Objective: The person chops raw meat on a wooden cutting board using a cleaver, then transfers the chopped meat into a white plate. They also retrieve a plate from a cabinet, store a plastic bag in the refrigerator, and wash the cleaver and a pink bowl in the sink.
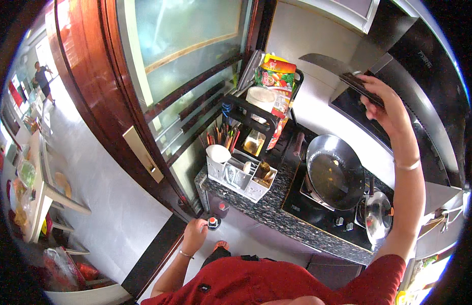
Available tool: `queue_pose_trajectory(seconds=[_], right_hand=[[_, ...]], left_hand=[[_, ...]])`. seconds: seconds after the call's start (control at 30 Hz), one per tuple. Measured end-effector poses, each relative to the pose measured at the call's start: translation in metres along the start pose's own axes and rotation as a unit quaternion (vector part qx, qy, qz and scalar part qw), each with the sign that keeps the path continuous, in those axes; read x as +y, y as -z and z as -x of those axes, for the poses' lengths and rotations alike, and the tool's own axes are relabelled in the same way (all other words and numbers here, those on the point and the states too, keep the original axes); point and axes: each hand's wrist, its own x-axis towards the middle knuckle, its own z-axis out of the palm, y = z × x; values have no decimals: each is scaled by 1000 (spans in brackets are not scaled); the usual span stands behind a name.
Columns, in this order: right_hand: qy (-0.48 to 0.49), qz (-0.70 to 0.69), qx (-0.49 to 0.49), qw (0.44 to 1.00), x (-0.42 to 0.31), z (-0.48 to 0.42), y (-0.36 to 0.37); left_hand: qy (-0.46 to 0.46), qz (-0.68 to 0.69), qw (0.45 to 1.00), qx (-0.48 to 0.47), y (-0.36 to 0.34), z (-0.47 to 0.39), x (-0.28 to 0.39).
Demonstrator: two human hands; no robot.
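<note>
My left hand [196, 234] is low at the left, its fingers around a dark bottle with a red and white cap [213, 222]. Raised at the upper right, my right hand [380, 101] grips the dark handle of a cleaver-like knife [323, 63]; its broad blade points left near the wall. Below that hand a black wok [331, 171] rests on the hob, with a little liquid and small yellowish bits inside. Beside the wok stands a small pan with a glass lid [379, 217]. A white utensil caddy [236, 173] is on the granite counter, left of the hob.
A black rack [255, 122] holds seasoning packets [276, 84], a white-lidded jar [260, 97] and chopsticks nearby. A glass-panelled door [190, 45] is at the left. The range hood [422, 95] overhangs the hob. Another person [42, 78] stands far off in the room beyond.
</note>
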Motion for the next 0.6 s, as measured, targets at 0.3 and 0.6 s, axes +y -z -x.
queue_pose_trajectory(seconds=[0.3, 0.6], right_hand=[[-22, -76, 26, 997, -14, -102, -34], [-6, -84, -43, 995, 26, -188, -32]], left_hand=[[28, -1, 998, -53, 10, -1, -30], [61, -65, 995, -37, 11, -14, -31]])
